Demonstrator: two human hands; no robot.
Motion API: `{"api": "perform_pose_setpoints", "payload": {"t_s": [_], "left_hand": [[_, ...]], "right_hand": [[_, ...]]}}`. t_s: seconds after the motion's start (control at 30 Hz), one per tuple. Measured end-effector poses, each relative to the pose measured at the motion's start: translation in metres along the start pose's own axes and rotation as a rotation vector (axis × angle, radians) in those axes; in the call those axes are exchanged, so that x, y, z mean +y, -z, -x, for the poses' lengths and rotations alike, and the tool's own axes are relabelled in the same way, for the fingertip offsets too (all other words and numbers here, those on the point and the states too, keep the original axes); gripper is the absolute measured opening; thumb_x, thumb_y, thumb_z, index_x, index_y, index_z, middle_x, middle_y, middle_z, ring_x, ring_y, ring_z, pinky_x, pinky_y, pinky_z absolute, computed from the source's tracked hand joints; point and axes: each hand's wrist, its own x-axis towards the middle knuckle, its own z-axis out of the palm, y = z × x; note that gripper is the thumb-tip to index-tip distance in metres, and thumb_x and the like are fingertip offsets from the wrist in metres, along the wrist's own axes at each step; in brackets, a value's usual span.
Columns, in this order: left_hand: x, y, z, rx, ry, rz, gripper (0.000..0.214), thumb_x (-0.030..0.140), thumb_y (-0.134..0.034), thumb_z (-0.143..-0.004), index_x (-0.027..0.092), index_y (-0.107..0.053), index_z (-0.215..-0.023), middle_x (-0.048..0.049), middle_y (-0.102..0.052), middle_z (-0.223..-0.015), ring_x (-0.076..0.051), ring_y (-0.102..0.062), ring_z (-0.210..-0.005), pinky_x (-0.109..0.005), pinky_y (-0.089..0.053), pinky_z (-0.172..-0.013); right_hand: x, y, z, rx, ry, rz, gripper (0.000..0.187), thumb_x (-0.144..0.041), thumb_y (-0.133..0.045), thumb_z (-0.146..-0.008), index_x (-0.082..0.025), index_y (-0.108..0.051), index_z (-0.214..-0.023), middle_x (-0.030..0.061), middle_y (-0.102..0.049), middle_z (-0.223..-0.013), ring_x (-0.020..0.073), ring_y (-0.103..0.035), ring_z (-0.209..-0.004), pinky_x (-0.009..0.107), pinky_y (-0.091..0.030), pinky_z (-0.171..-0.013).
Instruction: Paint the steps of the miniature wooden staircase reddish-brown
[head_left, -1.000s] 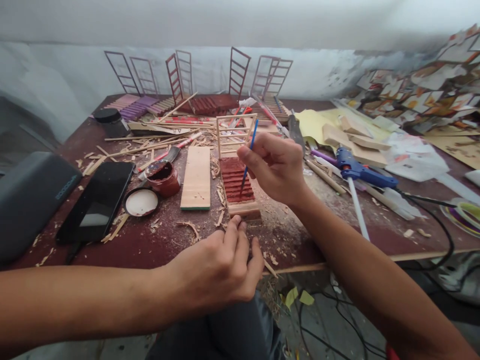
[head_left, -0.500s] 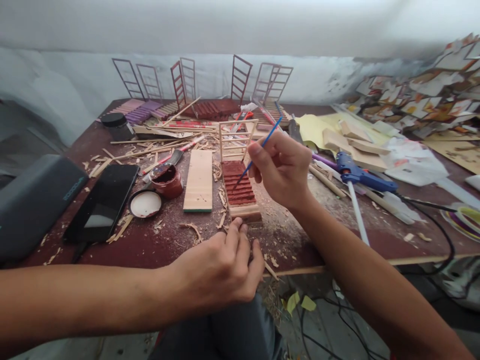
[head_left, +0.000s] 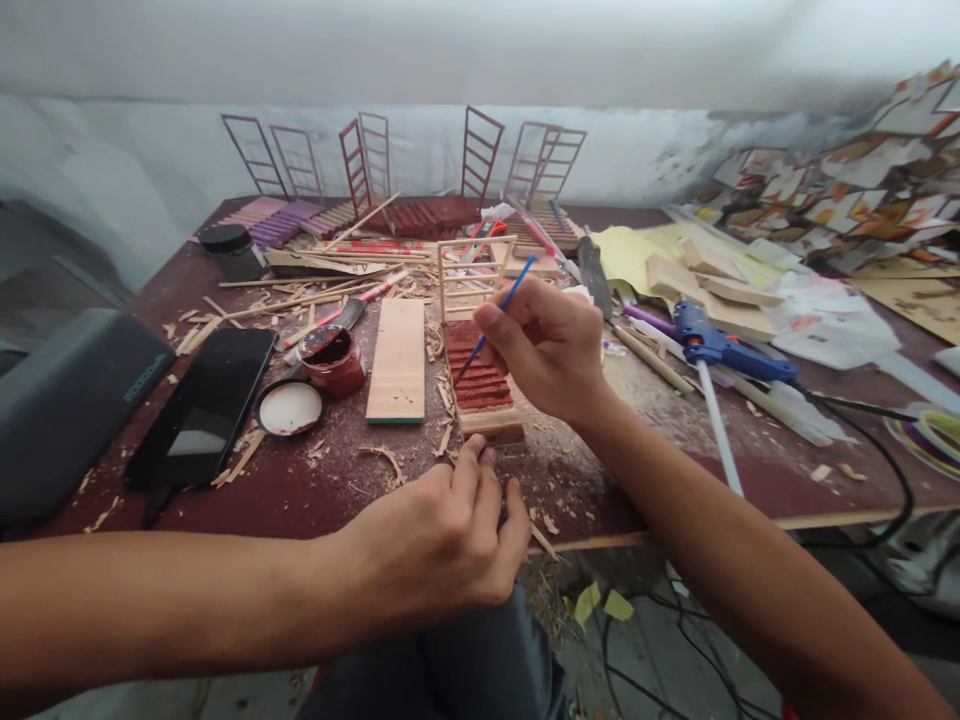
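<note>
My right hand (head_left: 551, 350) pinches a thin blue paintbrush (head_left: 517, 284), its tip on the left part of a small stepped wooden model (head_left: 484, 382). The model's ridged top is coated reddish-brown; its near end and the ladder-like frame (head_left: 442, 285) at its far end are bare wood. Against that near end, the fingers of my left hand (head_left: 446, 525) are bent and hold the piece at the table's front. To the left lies a flat pale board (head_left: 395, 360). Beside it stand an open jar of red-brown paint (head_left: 341, 375) and its upturned lid (head_left: 291, 408).
A phone (head_left: 206, 405) and a dark case (head_left: 75, 400) lie at left. On the right rests a blue glue gun (head_left: 724, 350) with its cord, near wood blocks (head_left: 712, 290). Shavings and sticks litter the table (head_left: 300, 510); painted ladder frames (head_left: 482, 150) stand at the back.
My right hand has shifted left and slightly down with the paintbrush, bringing the tip towards the model's left edge. My left hand stays at the near end.
</note>
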Motion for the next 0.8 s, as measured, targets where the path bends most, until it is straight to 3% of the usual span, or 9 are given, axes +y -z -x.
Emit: {"api": "perform_pose_setpoints", "payload": {"t_s": [0.13,0.37,0.5,0.63,0.8], "left_hand": [[0.0000,-0.0022,0.0003,0.004,0.012,0.008,0.036,0.025,-0.052,-0.094,-0.002,-0.060,-0.117,-0.0333,-0.064,-0.112,-0.040,-0.065,-0.109,-0.043,-0.059,-0.080],[0.0020,-0.0039,0.0015,0.001,0.021,0.008,0.038,0.027,-0.053,-0.094,-0.002,-0.059,-0.118,-0.0330,-0.064,-0.114,-0.042,-0.065,-0.108,-0.042,-0.059,-0.077],[0.0030,-0.0038,0.0015,0.000,0.023,0.002,0.038,0.027,-0.054,-0.093,-0.002,-0.059,-0.118,-0.0334,-0.064,-0.114,-0.042,-0.065,-0.108,-0.039,-0.060,-0.071],[0.0032,-0.0042,0.0008,0.006,0.018,-0.008,0.038,0.028,-0.054,-0.093,-0.001,-0.059,-0.117,-0.0316,-0.065,-0.112,-0.040,-0.067,-0.106,-0.041,-0.060,-0.076],[0.0033,-0.0053,0.0008,0.016,0.029,-0.008,0.037,0.029,-0.054,-0.094,0.000,-0.060,-0.116,-0.0317,-0.065,-0.112,-0.041,-0.066,-0.108,-0.040,-0.060,-0.075]], "right_hand": [[0.0005,0.0061,-0.0009,0.089,-0.036,0.071,0.038,-0.034,-0.056,-0.095,-0.021,-0.039,-0.064,-0.0052,-0.037,-0.056,0.0069,-0.039,-0.050,0.025,-0.028,-0.046],[0.0018,0.0021,-0.0032,0.002,0.094,0.094,0.037,-0.023,-0.062,-0.091,-0.019,-0.039,-0.063,-0.0070,-0.037,-0.056,0.0050,-0.031,-0.051,0.025,-0.028,-0.052],[0.0003,0.0005,-0.0021,0.003,0.054,0.040,0.038,-0.031,-0.059,-0.093,-0.020,-0.039,-0.063,-0.0058,-0.038,-0.055,0.0060,-0.034,-0.051,0.026,-0.028,-0.050],[0.0011,0.0058,-0.0026,0.085,-0.039,0.120,0.037,-0.035,-0.055,-0.095,-0.021,-0.041,-0.065,-0.0056,-0.035,-0.055,0.0068,-0.036,-0.051,0.025,-0.027,-0.049],[0.0032,0.0053,-0.0041,0.033,0.016,0.169,0.036,-0.029,-0.058,-0.094,-0.020,-0.040,-0.064,-0.0061,-0.037,-0.056,0.0056,-0.032,-0.051,0.025,-0.029,-0.051]]}}
